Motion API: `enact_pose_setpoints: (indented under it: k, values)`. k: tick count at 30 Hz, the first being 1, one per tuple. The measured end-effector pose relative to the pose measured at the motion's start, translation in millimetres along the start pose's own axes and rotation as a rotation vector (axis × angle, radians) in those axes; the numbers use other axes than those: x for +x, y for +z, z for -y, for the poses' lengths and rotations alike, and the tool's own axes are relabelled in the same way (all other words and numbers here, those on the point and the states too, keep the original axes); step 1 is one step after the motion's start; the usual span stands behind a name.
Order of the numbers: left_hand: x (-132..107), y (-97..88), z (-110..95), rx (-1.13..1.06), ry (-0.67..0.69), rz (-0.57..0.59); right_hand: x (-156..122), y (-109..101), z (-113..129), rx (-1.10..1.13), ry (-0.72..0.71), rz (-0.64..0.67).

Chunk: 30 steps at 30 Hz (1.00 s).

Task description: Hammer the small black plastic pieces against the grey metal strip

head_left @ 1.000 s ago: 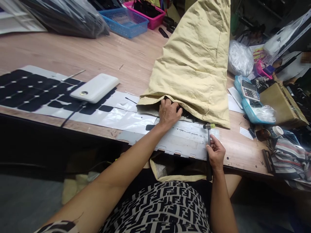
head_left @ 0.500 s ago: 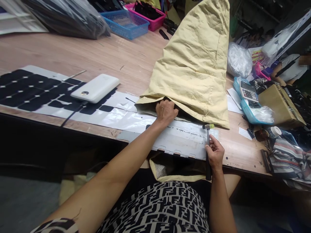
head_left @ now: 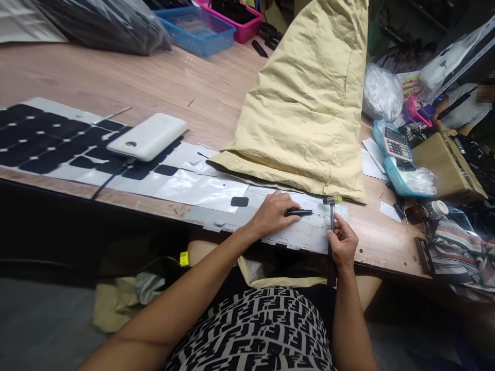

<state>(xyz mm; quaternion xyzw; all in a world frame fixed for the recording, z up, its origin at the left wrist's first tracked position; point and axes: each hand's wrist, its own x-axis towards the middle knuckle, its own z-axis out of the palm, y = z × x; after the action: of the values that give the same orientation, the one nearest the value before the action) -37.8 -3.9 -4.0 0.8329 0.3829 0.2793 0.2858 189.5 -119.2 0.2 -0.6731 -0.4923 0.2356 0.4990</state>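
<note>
My left hand (head_left: 273, 214) rests on a grey metal plate (head_left: 294, 234) at the table's front edge, its fingers closed on a thin black stick-like part (head_left: 298, 212). To its right, my right hand (head_left: 342, 242) grips the handle of a small hammer (head_left: 332, 208). The hammer's head sits just above the plate. A large tan sack (head_left: 309, 103) lies just behind both hands, its mouth facing me.
A white power bank (head_left: 147, 136) lies on a solar panel sheet (head_left: 46, 144) at the left. Blue (head_left: 193, 28) and pink (head_left: 242, 20) baskets stand at the back. A calculator (head_left: 395, 143), bags and clutter fill the right side. Another person sits at the far right.
My left hand came out of the sack's mouth toward me and now holds a black stick-like part on the plate. The right hand and hammer stayed put.
</note>
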Motion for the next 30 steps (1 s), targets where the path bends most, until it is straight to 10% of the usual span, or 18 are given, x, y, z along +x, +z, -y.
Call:
enact_pose_setpoints:
  k: [30]
  values:
    - [9, -7.5, 2, -0.208, -0.097, 0.016, -30, 25, 59, -0.272, -0.491, 0.161]
